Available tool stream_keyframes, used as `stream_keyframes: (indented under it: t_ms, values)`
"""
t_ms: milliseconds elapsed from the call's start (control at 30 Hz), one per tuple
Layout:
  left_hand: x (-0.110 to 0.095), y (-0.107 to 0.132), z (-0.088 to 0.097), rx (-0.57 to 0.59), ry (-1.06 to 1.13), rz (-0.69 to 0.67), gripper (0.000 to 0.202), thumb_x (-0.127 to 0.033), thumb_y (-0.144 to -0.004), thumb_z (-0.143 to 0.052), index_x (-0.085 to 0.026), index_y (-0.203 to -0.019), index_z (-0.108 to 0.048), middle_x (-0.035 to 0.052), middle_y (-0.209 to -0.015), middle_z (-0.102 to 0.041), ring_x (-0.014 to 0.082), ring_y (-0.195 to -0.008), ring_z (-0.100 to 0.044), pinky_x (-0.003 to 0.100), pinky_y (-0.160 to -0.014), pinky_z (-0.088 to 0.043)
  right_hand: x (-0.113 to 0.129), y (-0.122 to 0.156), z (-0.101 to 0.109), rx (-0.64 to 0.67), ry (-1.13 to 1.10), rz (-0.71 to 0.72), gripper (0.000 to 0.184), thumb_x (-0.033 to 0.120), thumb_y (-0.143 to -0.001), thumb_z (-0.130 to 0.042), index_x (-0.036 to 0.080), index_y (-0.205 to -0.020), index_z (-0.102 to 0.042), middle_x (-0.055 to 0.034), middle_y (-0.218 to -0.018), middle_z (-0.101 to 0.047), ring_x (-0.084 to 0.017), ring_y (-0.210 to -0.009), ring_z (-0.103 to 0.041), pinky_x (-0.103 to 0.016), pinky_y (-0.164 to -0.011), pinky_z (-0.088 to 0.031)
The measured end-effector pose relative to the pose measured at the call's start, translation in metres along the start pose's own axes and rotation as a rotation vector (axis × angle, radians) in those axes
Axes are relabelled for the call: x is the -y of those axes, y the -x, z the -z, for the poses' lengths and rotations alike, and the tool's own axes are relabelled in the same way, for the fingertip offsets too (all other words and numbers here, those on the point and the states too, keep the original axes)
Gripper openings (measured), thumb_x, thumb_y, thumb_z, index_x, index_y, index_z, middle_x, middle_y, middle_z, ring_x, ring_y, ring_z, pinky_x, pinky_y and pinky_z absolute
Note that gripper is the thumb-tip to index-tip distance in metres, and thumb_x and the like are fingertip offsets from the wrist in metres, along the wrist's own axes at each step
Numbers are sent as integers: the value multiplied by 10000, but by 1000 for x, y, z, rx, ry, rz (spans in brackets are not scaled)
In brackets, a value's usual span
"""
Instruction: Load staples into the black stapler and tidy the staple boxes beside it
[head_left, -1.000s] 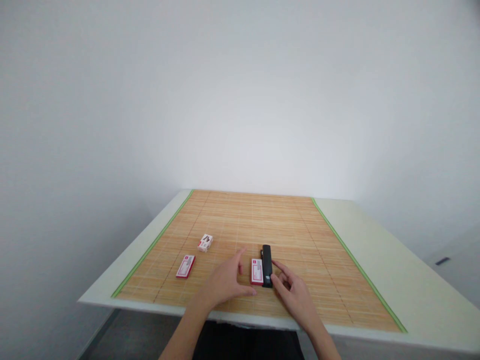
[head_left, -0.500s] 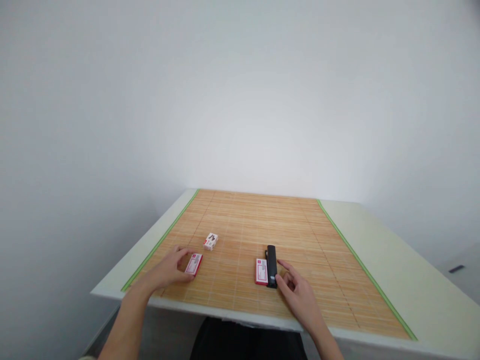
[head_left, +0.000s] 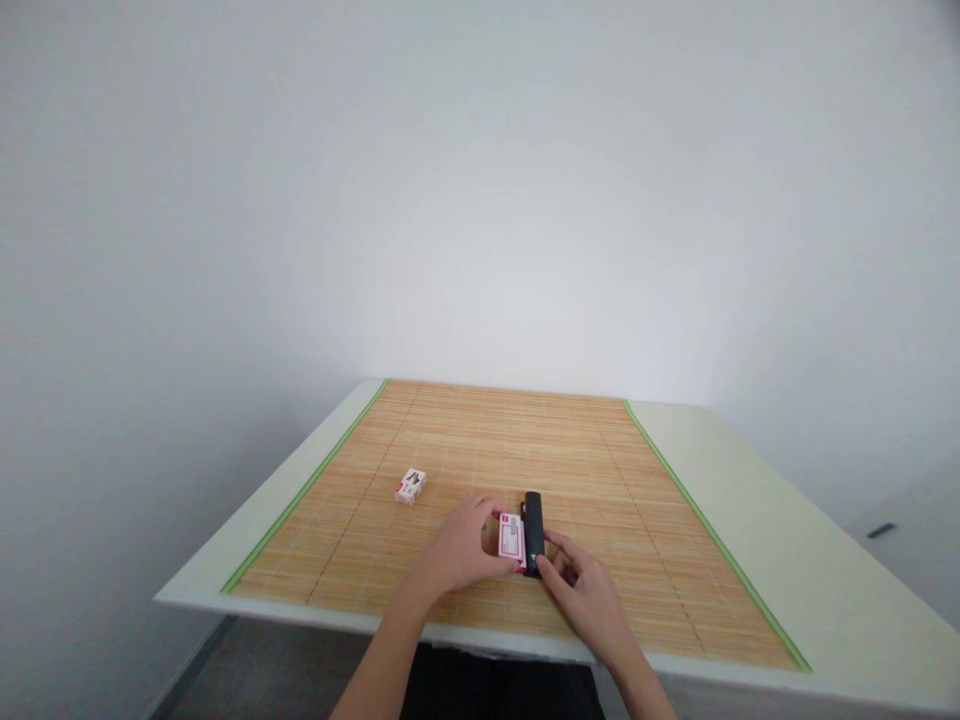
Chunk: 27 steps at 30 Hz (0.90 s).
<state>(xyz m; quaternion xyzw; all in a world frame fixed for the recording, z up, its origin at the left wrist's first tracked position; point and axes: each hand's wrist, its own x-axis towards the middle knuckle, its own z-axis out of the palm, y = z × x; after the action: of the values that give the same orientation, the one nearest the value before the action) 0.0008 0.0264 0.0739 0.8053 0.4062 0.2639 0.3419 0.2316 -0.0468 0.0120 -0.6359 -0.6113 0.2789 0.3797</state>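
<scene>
While both hands worked near the front edge of the table, the left hand lay over the left side of a red and white box, its fingers curled on the box's near and left edges so that it seemed to grip it, though how firmly could not be told. The box lay flat on the bamboo mat, and whether a second box sat under it could not be told. Touching the box at its 3 o'clock side stood a black stapler, a slim dark bar lying lengthwise, pointing toward 12 o'clock, away from the person. The right hand rested at about 5 o'clock from the stapler, fingers loosely spread and bent, the fingertips just at the stapler's near end; it was apart and clamped on nothing that could be seen. The two hands were close together, with only the box and stapler between them. A small box, also red and white, lay alone on the mat at about 10 o'clock from the left hand, well apart from it. The mat had green edging along its left and right sides and covered most of the pale table, which stood against a plain white wall.
</scene>
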Motion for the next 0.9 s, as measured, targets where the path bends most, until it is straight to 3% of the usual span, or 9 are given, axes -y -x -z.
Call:
stream_keyframes:
  t_ms: [233,367,433,500,600,667,733,800,900]
  values:
    - [2,1,-12,-15,110,-58,600,-357,-686,-901,-266,-1220,-642,58,-1247,-626,271,-1165,-579,377,-1021,-447,-2,-1,-2,7,9,10,496,555,-949,-564,196,-1269,-685,31,-649,-616,-174,-594,-587,-287,-583,-402]
    - [6,4,-15,-33,115,-66,744,-444,-674,-912,-292,-1335,-606,58,-1338,-593,265,-1207,-564,369,-1045,-444,1,0,0,18,5,7,509,555,-956,-564,209,-1317,-655,37,-649,-618,-174,-590,-589,-287,-578,-408]
    - [19,5,-2,-137,78,-16,677,-529,-776,-818,-286,-1367,-595,67,-1341,-599,246,-1145,-588,360,-998,-466,3,1,0,-4,-17,8,551,562,-956,-571,216,-1382,-603,39,-665,-619,-175,-597,-593,-290,-585,-428]
    - [41,5,22,-321,2,107,437,-558,-941,-599,-247,-1240,-670,67,-1176,-671,216,-960,-622,341,-874,-491,4,3,0,-51,-40,17,591,570,-952,-581,216,-1424,-555,24,-729,-644,-186,-650,-620,-305,-628,-479]
    - [80,5,67,-564,-130,389,419,-541,-971,-508,-202,-1116,-705,68,-999,-717,226,-875,-643,328,-794,-484,4,4,-2,-151,-5,97,650,561,-920,-636,229,-1463,-501,-55,-1024,-709,-245,-937,-682,-392,-882,-551]
    - [101,5,90,-553,-137,490,418,-533,-931,-561,-199,-1127,-718,67,-981,-743,243,-886,-666,330,-790,-485,1,5,-4,-184,52,168,746,543,-887,-686,247,-1521,-425,-104,-1298,-654,-293,-1199,-622,-474,-1072,-489]
    - [111,3,99,-494,-111,496,393,-517,-891,-615,-202,-1078,-754,67,-988,-768,253,-914,-686,327,-804,-492,-3,6,-8,-169,118,209,849,527,-863,-716,255,-1575,-342,-124,-1492,-539,-323,-1372,-514,-529,-1163,-418]
    - [112,-3,94,-428,-72,477,385,-515,-867,-641,-202,-1040,-782,65,-970,-784,249,-868,-702,320,-778,-503,-9,5,-12,-119,208,234,893,517,-857,-723,254,-1602,-306,-124,-1575,-466,-341,-1457,-429,-568,-1206,-361]
    - [98,-18,68,-342,-2,467,456,-551,-863,-632,-186,-1086,-791,66,-909,-793,222,-680,-690,312,-662,-502,-17,4,-16,-42,350,257,851,509,-886,-693,242,-1607,-328,-122,-1594,-451,-349,-1505,-362,-598,-1239,-295]
